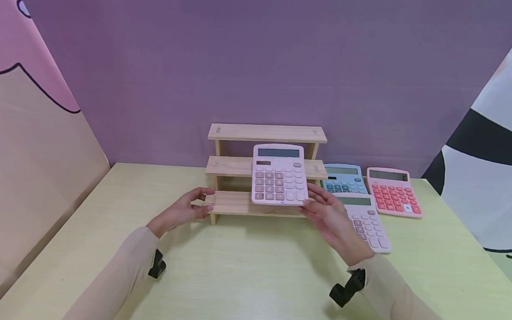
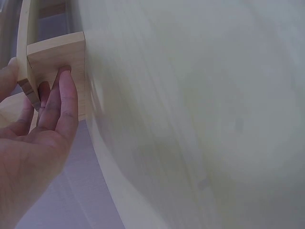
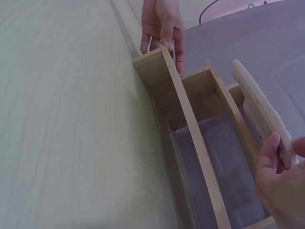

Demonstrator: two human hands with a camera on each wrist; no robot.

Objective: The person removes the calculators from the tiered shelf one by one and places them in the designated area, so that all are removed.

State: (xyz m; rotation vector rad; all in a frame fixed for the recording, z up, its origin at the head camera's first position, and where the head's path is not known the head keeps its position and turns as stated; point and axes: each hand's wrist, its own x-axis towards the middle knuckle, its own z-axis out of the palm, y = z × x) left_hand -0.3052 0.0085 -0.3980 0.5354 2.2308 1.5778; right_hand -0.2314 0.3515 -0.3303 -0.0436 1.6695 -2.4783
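Note:
My right hand [image 1: 333, 223] pinches a pale pink calculator [image 1: 278, 164] by its lower right corner, keys and display facing me. It is held up in front of a three-step wooden shelf [image 1: 266, 132], overlapping the middle and lowest boards in the head view. From the side, in the right wrist view, the calculator [image 3: 259, 98] leans beside the upper boards. My left hand [image 1: 182, 209] holds the left end of the lowest board. In the left wrist view, the left hand's thumb lies on one side of that board and its fingers reach behind it, against the side panel [image 2: 59, 52].
Right of the shelf lie a blue calculator [image 1: 343, 171], a pink one with coral keys [image 1: 388, 184] and another pale pink one [image 1: 377, 231], partly covered by my right hand. A pale wooden table [image 1: 240, 281] carries everything. A purple backdrop [image 1: 271, 58] stands behind.

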